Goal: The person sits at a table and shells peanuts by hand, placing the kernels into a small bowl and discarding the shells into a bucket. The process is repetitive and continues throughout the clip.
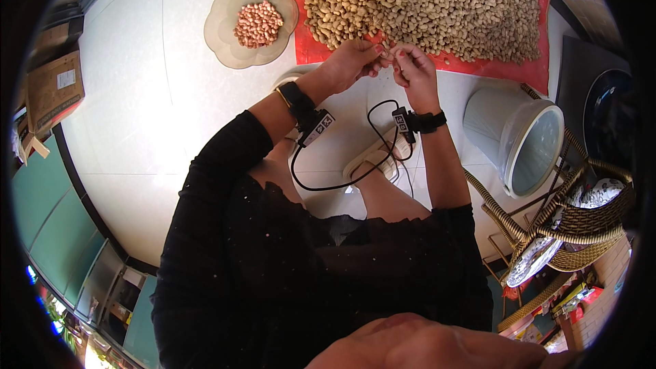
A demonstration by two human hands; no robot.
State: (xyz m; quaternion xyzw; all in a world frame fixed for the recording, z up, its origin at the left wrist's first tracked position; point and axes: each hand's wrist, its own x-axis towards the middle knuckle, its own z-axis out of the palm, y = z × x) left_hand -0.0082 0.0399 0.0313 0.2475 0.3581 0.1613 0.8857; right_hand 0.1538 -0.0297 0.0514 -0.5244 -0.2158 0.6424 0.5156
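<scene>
Unshelled peanuts (425,5) lie in a wide heap on a red sheet (312,51) on the floor. My left hand (356,64) and my right hand (414,64) meet at the sheet's near edge, fingertips almost touching. Between them is a small pale thing, likely a peanut; the fingers partly hide it, and I cannot tell which hand holds it. Left of the sheet, a translucent scalloped plate (220,25) bears a pile of shelled, reddish peanut kernels (258,24). Each wrist wears a black strap with a small device, and a black cable hangs between them.
A grey waste bin (487,113) with a clear liner stands at my right, beside a woven wicker chair (579,225). A cardboard box (54,92) and green cabinet doors (56,205) are at the far left. My slippered feet are on the tiled floor (133,113) below my hands.
</scene>
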